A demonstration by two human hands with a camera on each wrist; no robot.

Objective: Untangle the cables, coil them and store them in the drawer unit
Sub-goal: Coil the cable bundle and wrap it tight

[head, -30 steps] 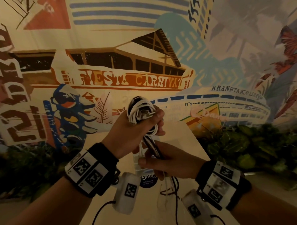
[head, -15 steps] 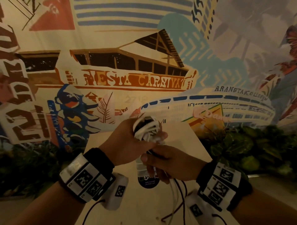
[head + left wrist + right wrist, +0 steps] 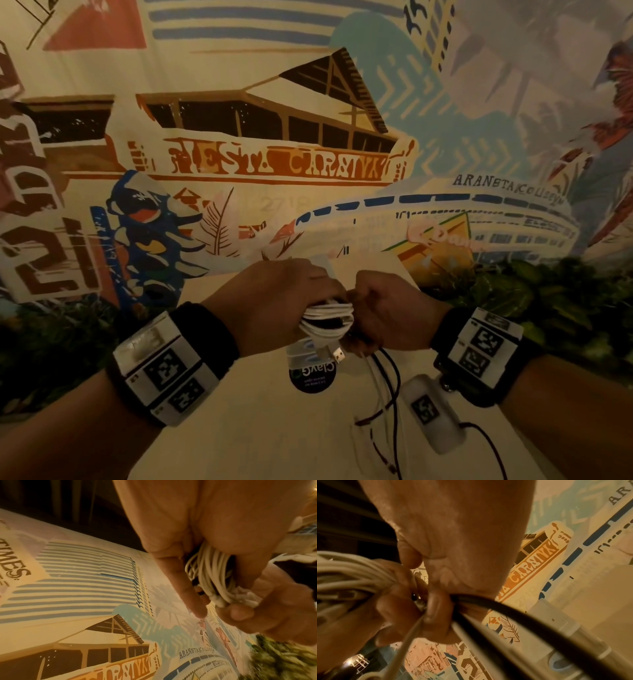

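Left hand (image 3: 274,305) grips the coiled white cable bundle (image 3: 327,320); right hand (image 3: 390,311), touching it, pinches trailing black cables (image 3: 394,380).

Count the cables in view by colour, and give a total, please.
White cable: 1, the coil gripped by the left hand.
Dark cable: 2 strands hanging from the right hand; whether they are one cable, I cannot tell.
Total: 3 at most.

Loose dark cables (image 3: 390,387) and a clear container (image 3: 301,356) crowd the table (image 3: 239,428) under both hands.
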